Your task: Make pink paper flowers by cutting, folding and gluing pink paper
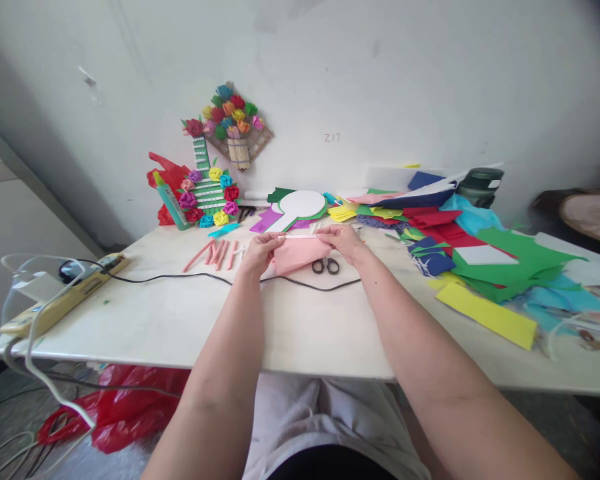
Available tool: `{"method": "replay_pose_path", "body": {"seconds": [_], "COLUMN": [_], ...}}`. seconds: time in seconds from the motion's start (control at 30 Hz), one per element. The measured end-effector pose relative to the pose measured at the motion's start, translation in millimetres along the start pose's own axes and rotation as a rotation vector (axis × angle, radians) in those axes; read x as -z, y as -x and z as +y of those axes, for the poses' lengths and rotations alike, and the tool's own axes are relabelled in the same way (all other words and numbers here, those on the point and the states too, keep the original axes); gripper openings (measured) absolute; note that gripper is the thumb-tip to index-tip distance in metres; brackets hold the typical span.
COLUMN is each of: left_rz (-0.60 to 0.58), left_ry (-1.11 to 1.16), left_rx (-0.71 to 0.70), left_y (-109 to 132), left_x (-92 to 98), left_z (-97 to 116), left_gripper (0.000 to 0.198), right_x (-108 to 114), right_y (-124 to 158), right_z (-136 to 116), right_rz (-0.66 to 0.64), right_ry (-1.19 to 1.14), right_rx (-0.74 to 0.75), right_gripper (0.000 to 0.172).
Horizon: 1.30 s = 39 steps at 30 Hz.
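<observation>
Currently pinching a pink sheet (301,257) with the left hand (263,252) at one end of its far edge and the right hand (343,242) at the other. Gripping narrowly on both sides, with thumb and fingers closed on the sheet. Held roughly level between them, near the middle of the table (320,327) from side to side, with a pale band along the pinched edge; too small to tell whether folded, rolled or separate. Hard to tell, too, whether touching the table or just above it.

Lying just beside the sheet, near the right hand: scissors (333,266), with only black handles showing. Scattered near the left hand: pink sticks (221,255). Running across the table on the near side of the sheet: a black cable (180,275), leading from a power strip (87,285) at far left.

Set beyond the sheet: a white round fan (303,204). Standing farther left: green glue (171,204), beside a flowered green model (209,193). Mounted on the wall (380,87): a bouquet (233,120). Heaped on the right: coloured paper (510,267), with a dark bottle (480,188) behind.
</observation>
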<state>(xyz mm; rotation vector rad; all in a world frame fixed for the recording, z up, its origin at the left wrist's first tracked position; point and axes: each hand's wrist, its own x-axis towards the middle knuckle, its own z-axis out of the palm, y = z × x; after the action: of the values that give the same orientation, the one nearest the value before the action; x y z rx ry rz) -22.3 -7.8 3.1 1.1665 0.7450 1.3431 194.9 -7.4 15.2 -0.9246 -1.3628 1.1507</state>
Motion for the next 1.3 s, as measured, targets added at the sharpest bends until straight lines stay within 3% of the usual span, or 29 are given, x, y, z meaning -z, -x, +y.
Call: {"method": "replay_pose_path", "body": {"seconds": [0.57, 0.83, 1.03, 1.3], "left_rz": [-0.108, -0.136, -0.159, -0.13], "left_ry": [0.027, -0.023, -0.011, -0.009], "left_rx": [0.016, 0.038, 0.026, 0.033], "left_y": [2.9, 2.0, 0.5, 3.8], "left_x": [-2.7, -1.6, 1.3, -0.5], "left_z": [0.9, 0.7, -0.8, 4.0], "left_gripper": [0.028, 0.043, 0.038, 0.042], "right_x": [1.4, 3.0, 3.7, 3.3], "right_y": [-1.3, -1.4, -1.9, 0.4], "right_z": [1.1, 1.2, 0.9, -1.5], "right_rz": [0.002, 0.005, -0.003, -0.024], "right_ry": [0.062, 0.075, 0.068, 0.01], "right_rx": [0.073, 0.076, 0.1, 0.078], "right_gripper": [0.023, 0.024, 0.022, 0.022]}}
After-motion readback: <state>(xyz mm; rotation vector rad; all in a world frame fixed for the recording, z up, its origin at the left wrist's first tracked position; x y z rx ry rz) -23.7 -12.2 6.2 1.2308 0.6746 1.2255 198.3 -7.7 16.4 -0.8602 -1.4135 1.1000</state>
